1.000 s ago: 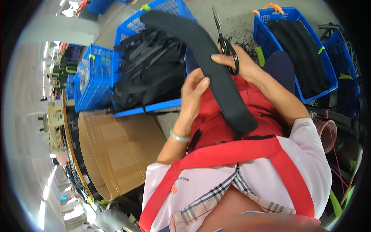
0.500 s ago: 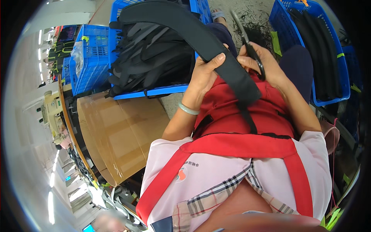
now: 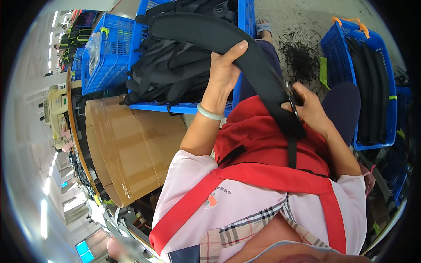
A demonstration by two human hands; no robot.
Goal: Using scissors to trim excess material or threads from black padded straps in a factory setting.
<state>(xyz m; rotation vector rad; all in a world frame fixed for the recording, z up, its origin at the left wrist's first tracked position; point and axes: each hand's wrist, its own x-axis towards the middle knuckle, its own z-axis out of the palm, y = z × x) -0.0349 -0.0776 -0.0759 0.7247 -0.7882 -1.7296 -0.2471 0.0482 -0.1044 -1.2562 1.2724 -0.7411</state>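
A long curved black padded strap slants across the middle, from over a crate down to my lap. My left hand grips it near its middle, thumb on the upper face. In my right hand is a pair of scissors, held against the strap's right edge near its lower end. The blades are mostly hard to make out along that edge. A narrow black webbing tail hangs from the lower end over my red apron.
A blue crate heaped with black straps stands at left, a flattened cardboard box nearer. Another blue crate at right holds similar padded straps. Black thread scraps litter the floor between.
The scissors have come down from pointing up and away to the strap's edge. My left hand has shifted up along the strap, and the view has moved slightly.
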